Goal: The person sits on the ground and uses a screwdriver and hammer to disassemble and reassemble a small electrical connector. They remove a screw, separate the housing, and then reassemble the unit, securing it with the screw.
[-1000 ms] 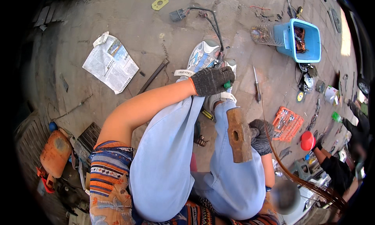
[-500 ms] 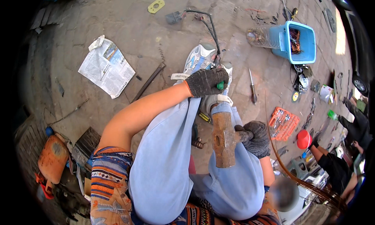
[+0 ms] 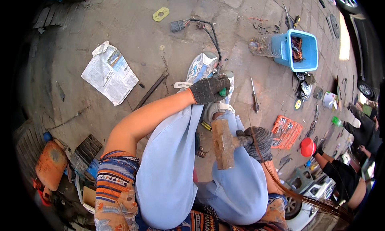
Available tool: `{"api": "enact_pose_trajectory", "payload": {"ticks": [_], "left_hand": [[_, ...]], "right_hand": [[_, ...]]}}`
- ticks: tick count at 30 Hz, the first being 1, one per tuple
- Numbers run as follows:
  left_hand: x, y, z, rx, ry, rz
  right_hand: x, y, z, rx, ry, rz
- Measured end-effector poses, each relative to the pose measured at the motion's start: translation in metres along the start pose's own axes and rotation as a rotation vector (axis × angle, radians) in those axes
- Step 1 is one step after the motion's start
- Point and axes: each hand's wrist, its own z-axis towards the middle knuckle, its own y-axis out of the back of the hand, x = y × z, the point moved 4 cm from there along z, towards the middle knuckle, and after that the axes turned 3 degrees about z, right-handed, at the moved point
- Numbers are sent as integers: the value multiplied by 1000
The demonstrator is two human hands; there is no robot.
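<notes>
Fingers of the left hand (image 3: 209,89), in a charcoal knit glove, curled tight about a small bright-green piece (image 3: 223,92); glove hides most of it, kind can't be told. Those of the right hand (image 3: 260,143), gloved in grey knit, wrapped round the handle of a rust-brown, block-headed metal hammer (image 3: 223,144), close behind the head.

Largest first. Grey stone paving (image 3: 128,14) all about. Loose pale-blue trousers (image 3: 168,162) on bent legs. Creased printed newspaper sheet (image 3: 109,74), flat, well left of the left hand. Light-blue square plastic bucket (image 3: 282,58), ahead to the right, brownish scraps inside. Open orange plastic tool case (image 3: 296,130), silvery parts in it, just beyond the right hand.

Hammer: head over the inner edge of the right trouser leg; contact with cloth can't be told. Over the last second it has swung left, toward the gap between the legs. Left hand nearly unmoved above the white-and-blue shoes (image 3: 200,66). Judgement: hammer now better in line with the left hand, yet apart from the green piece, so no blow landing.

Smaller: black cable (image 3: 215,36) ahead of the shoes; dark-handled screwdriver (image 3: 255,102), right of them. Smallest, the green piece, near the right shoe.
</notes>
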Motion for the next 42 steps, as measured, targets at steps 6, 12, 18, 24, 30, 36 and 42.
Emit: {"api": "enact_pose_trajectory", "payload": {"ticks": [6, 12, 18, 24, 30, 36, 42], "left_hand": [[2, 10, 2, -217, 91, -161], [19, 22, -3, -459, 403, -557], [31, 34, -14, -570, 297, -366], [9, 38, -8, -540, 238, -182], [0, 36, 4, -447, 123, -136], [7, 41, -6, -466, 229, -177], [2, 35, 0, -408, 213, -114]], "right_hand": [[23, 10, 6, -40, 35, 7], [14, 2, 13, 3, -111, 118], [10, -11, 18, 102, -88, 102], [9, -14, 17, 82, -111, 138], [9, -7, 15, 111, -179, 135], [3, -15, 18, 63, -130, 200], [-1, -20, 16, 106, -142, 209]]}}
